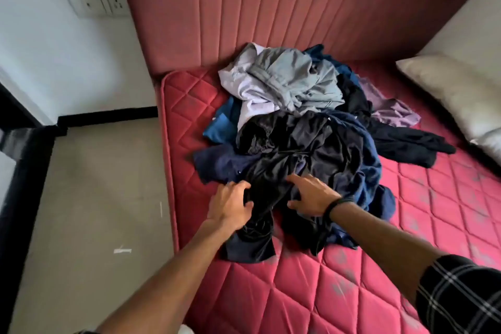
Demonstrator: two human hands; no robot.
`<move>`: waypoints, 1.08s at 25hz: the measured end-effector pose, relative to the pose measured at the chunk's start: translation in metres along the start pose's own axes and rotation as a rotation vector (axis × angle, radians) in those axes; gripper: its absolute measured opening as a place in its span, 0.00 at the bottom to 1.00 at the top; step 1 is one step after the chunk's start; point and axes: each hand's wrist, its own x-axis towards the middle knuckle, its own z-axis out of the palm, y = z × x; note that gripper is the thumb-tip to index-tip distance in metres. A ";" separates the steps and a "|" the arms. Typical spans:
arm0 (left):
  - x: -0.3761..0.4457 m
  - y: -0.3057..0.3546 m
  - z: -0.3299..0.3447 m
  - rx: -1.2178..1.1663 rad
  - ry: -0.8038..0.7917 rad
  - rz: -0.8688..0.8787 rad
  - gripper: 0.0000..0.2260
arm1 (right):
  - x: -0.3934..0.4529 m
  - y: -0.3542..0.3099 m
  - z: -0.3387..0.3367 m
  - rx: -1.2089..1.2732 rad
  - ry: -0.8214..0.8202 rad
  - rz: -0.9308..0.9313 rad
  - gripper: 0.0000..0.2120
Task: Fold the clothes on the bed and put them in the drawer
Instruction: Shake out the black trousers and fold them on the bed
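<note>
Best to lift one garment clear before folding: gather the black satin garment (284,160) by its near end, raise it free of the pile of clothes (292,116), then spread it flat on the bare red mattress (339,279). Left hand (230,205), grip curled and closing on the dark fabric's left edge; right hand (311,194), grip spread apart, fingers pressed flat on top, nothing pinched. Garment directly under and between both hands, near the bed's front-left edge. No drawer in view.
</note>
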 end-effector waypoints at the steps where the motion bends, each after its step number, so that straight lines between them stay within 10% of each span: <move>1: -0.002 -0.001 0.020 -0.010 -0.031 -0.025 0.24 | 0.008 0.004 0.018 -0.024 -0.031 0.031 0.45; 6: -0.016 0.000 0.085 0.046 0.076 -0.095 0.32 | 0.029 0.023 0.081 -0.127 -0.031 -0.017 0.56; 17: -0.148 0.130 0.161 -0.085 -0.091 -0.170 0.34 | -0.092 0.130 0.115 -0.148 0.105 -0.429 0.22; 27: -0.062 0.115 0.123 -0.240 0.278 -0.272 0.14 | -0.070 0.213 0.129 0.536 0.517 -0.038 0.15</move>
